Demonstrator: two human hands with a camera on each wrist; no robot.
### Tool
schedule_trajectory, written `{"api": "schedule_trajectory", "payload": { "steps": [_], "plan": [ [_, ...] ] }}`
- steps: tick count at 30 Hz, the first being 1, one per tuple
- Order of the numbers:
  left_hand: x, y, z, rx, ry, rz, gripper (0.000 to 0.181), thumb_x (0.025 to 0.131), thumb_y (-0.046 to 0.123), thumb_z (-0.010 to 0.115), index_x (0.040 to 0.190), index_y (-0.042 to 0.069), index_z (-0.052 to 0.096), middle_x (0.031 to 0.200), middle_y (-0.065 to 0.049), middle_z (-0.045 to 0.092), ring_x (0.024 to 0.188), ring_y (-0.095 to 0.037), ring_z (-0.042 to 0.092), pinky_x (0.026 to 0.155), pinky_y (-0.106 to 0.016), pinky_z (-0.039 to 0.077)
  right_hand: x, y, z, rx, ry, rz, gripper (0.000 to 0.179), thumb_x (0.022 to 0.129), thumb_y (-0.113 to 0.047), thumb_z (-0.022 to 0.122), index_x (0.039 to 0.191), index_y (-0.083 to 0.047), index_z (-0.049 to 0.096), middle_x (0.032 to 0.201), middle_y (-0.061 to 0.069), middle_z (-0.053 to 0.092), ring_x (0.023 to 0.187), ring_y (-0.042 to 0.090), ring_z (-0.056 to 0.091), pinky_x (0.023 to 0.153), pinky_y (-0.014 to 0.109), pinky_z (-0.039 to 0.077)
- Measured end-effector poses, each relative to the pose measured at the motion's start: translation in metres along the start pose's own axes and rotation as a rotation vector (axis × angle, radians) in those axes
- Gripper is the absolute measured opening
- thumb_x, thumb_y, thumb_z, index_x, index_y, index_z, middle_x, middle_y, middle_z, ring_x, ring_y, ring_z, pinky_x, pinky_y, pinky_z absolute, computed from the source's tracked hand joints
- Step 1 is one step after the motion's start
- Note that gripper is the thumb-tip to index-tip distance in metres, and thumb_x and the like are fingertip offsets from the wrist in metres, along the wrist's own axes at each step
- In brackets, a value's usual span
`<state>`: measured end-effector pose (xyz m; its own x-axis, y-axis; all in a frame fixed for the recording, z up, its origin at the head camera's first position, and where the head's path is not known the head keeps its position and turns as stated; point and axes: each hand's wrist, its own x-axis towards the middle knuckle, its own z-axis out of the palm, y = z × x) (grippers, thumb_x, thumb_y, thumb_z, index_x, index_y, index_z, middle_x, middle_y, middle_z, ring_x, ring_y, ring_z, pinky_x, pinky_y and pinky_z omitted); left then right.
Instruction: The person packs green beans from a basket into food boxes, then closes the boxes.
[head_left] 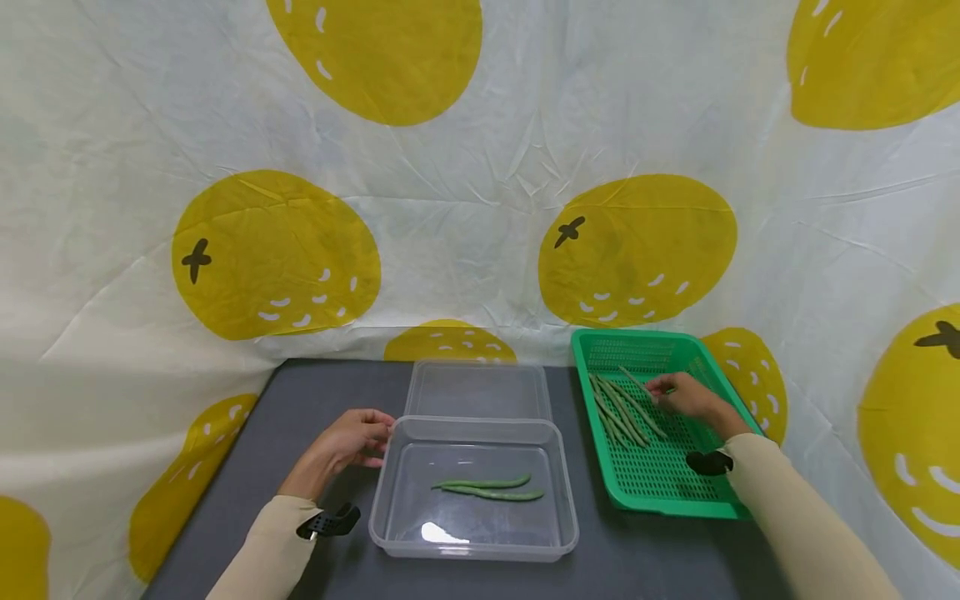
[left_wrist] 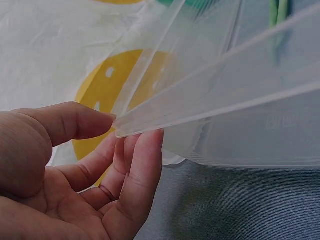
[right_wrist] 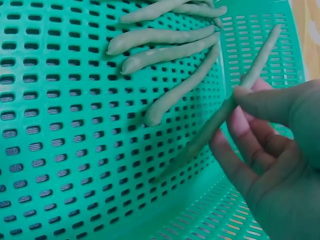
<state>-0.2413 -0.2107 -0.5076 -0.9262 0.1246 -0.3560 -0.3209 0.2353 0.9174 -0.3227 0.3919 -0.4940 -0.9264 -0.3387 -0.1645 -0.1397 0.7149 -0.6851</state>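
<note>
At the left far corner of a clear plastic container [head_left: 476, 533], my left hand [head_left: 356, 437] pinches the rim between thumb and fingers, as the left wrist view shows. Two green beans lie side by side on the container floor; the nearer bean [head_left: 495, 495] touches the other at one end. My right hand [head_left: 686, 396] is inside a green perforated basket [head_left: 652, 504]. It pinches a single green bean [right_wrist: 261, 60] near its middle, held slantwise above the basket floor. Several more beans [right_wrist: 160, 41] lie together in the basket, left of the right hand in the head view.
A clear rectangular lid [head_left: 480, 390] lies flat behind the container. All of it rests on a dark grey table [head_left: 330, 383]. A white cloth [head_left: 465, 250] printed with yellow fruit hangs behind and at both sides, close to the basket's far edge.
</note>
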Motion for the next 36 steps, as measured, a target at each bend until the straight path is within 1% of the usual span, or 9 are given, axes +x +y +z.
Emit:
{"api": "schedule_trajectory", "payload": {
  "steps": [3, 7, 13, 15, 18, 22, 24, 29, 36],
  "plan": [
    [-0.001, 0.001, 0.000, 0.005, 0.000, -0.002, 0.027, 0.097, 0.008, 0.061, 0.119, -0.008, 0.061, 0.102, -0.019, 0.069, 0.077, -0.020, 0.065, 0.066, -0.040, 0.061, 0.000, -0.001, -0.002, 0.043, -0.005, -0.038, 0.035, 0.103, 0.002, 0.048, 0.135, 0.016, 0.050, 0.122, 0.033, 0.058, 0.100, 0.035, 0.061, 0.078, 0.044, 0.054],
    [0.000, 0.002, -0.001, 0.011, -0.003, -0.003, 0.028, 0.097, 0.008, 0.061, 0.120, -0.008, 0.061, 0.102, -0.019, 0.069, 0.078, -0.020, 0.066, 0.066, -0.041, 0.061, 0.000, -0.004, -0.004, 0.107, -0.008, -0.055, 0.038, 0.105, -0.007, 0.051, 0.139, 0.010, 0.049, 0.125, 0.031, 0.060, 0.104, 0.040, 0.061, 0.084, 0.050, 0.055],
    [0.000, 0.002, 0.000, 0.011, 0.002, -0.005, 0.028, 0.096, 0.008, 0.061, 0.119, -0.008, 0.061, 0.102, -0.019, 0.069, 0.077, -0.020, 0.066, 0.066, -0.041, 0.061, -0.003, -0.017, -0.006, 0.133, -0.010, -0.087, 0.045, 0.104, -0.019, 0.058, 0.142, 0.004, 0.050, 0.131, 0.030, 0.057, 0.114, 0.045, 0.060, 0.093, 0.054, 0.054],
    [0.000, 0.001, 0.000, 0.014, -0.001, -0.006, 0.028, 0.097, 0.008, 0.061, 0.120, -0.008, 0.061, 0.102, -0.019, 0.069, 0.077, -0.020, 0.066, 0.066, -0.041, 0.061, -0.003, -0.020, -0.006, 0.149, -0.013, -0.093, 0.046, 0.104, -0.021, 0.059, 0.143, 0.002, 0.051, 0.132, 0.029, 0.056, 0.114, 0.042, 0.061, 0.094, 0.054, 0.054],
    [0.000, 0.001, 0.001, 0.013, -0.002, -0.008, 0.028, 0.097, 0.007, 0.060, 0.120, -0.008, 0.060, 0.102, -0.019, 0.069, 0.077, -0.020, 0.066, 0.065, -0.041, 0.061, -0.003, -0.026, -0.005, 0.170, -0.014, -0.108, 0.046, 0.103, -0.023, 0.061, 0.141, -0.001, 0.053, 0.131, 0.027, 0.058, 0.109, 0.031, 0.065, 0.094, 0.051, 0.055],
    [-0.002, 0.001, 0.001, 0.015, 0.003, -0.009, 0.028, 0.097, 0.007, 0.060, 0.120, -0.009, 0.061, 0.102, -0.019, 0.069, 0.077, -0.020, 0.066, 0.065, -0.041, 0.061, -0.004, -0.037, -0.003, 0.202, -0.023, -0.137, 0.045, 0.102, -0.022, 0.063, 0.140, -0.001, 0.055, 0.131, 0.029, 0.058, 0.102, 0.016, 0.068, 0.091, 0.042, 0.057],
    [-0.002, 0.002, 0.001, 0.018, 0.005, -0.007, 0.028, 0.097, 0.008, 0.061, 0.120, -0.008, 0.061, 0.102, -0.019, 0.069, 0.078, -0.021, 0.066, 0.065, -0.041, 0.061, -0.004, -0.043, -0.002, 0.210, -0.026, -0.152, 0.044, 0.102, -0.021, 0.063, 0.139, 0.000, 0.055, 0.130, 0.028, 0.059, 0.100, 0.015, 0.068, 0.089, 0.039, 0.058],
    [-0.003, 0.003, 0.001, 0.021, 0.005, -0.006, 0.029, 0.097, 0.009, 0.061, 0.120, -0.008, 0.061, 0.103, -0.019, 0.069, 0.078, -0.021, 0.066, 0.065, -0.040, 0.061, -0.007, -0.063, 0.004, 0.200, -0.039, -0.210, 0.042, 0.102, -0.017, 0.061, 0.138, 0.005, 0.055, 0.127, 0.023, 0.062, 0.101, 0.016, 0.068, 0.087, 0.040, 0.058],
    [-0.002, 0.003, 0.001, 0.016, -0.002, -0.006, 0.029, 0.096, 0.009, 0.061, 0.120, -0.008, 0.060, 0.103, -0.019, 0.069, 0.078, -0.021, 0.066, 0.065, -0.040, 0.061, -0.008, -0.085, 0.014, 0.193, -0.079, -0.279, 0.039, 0.102, -0.015, 0.061, 0.135, 0.005, 0.057, 0.120, 0.023, 0.065, 0.100, 0.016, 0.067, 0.085, 0.031, 0.058]
  ]
}}
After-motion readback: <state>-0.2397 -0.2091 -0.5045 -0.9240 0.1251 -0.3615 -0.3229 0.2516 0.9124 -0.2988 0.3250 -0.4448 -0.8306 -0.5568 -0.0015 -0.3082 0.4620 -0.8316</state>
